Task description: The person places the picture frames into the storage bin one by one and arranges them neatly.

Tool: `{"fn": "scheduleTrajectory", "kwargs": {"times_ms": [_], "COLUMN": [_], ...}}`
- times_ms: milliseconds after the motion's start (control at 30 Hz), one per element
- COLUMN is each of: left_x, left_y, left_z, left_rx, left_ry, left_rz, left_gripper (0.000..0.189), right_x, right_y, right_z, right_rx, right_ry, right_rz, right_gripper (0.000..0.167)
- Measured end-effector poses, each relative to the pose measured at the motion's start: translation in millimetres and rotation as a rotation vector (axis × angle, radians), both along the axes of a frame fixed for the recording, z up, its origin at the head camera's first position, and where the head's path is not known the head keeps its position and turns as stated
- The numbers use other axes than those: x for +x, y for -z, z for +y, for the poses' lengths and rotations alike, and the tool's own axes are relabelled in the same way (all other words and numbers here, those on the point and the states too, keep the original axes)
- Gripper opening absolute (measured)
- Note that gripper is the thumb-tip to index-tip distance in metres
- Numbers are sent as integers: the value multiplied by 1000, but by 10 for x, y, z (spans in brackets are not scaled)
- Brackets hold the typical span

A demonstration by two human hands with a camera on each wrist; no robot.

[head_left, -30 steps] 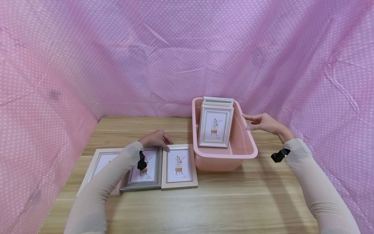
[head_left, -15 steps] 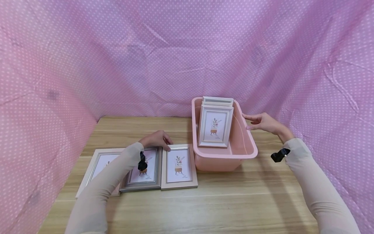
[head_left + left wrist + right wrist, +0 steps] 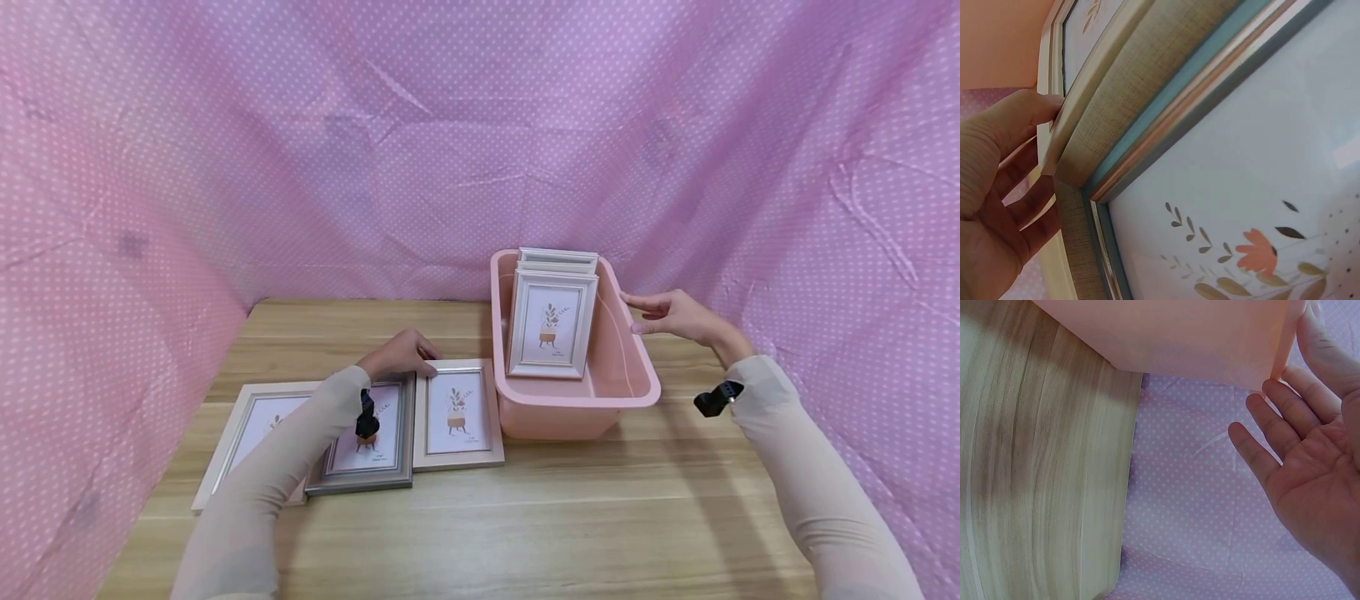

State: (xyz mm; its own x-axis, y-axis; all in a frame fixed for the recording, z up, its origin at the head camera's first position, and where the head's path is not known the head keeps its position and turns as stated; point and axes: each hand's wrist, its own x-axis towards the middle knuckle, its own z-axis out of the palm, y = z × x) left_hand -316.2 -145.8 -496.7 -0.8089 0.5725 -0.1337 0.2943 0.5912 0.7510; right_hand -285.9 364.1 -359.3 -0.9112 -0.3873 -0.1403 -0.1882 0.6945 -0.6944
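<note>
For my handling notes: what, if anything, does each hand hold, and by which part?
The left hand pinches the far left corner of the cream frame beside the pink bin. The right hand only touches the bin's right rim.

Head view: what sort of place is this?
Probably a makeshift recording booth, though I can't be certain: pink polka-dot fabric hangs around a wood-grain table, and a small black device sits at the right sleeve.

Tabletop (image 3: 570, 525) free in front, pink bin (image 3: 562, 423) blocking right of cream frame (image 3: 459, 412)
</note>
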Motion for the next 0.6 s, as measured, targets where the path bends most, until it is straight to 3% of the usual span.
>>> {"fn": "scheduleTrajectory", "kwargs": {"times_ms": [367,600], "left_x": [-62,-80], "left_y": [8,-24], "left_z": [-24,-49], "left_rx": [10,92], "left_ry": [-44,-95], "left_rz": [26,-89], "left_gripper": [27,33], "right_x": [6,2], "right_y": [-1,8], "right_z": [1,1], "right_rx": [-7,-10], "right_ry": [10,10], "right_rz": [-5,-2], "right_gripper": [65,64]}}
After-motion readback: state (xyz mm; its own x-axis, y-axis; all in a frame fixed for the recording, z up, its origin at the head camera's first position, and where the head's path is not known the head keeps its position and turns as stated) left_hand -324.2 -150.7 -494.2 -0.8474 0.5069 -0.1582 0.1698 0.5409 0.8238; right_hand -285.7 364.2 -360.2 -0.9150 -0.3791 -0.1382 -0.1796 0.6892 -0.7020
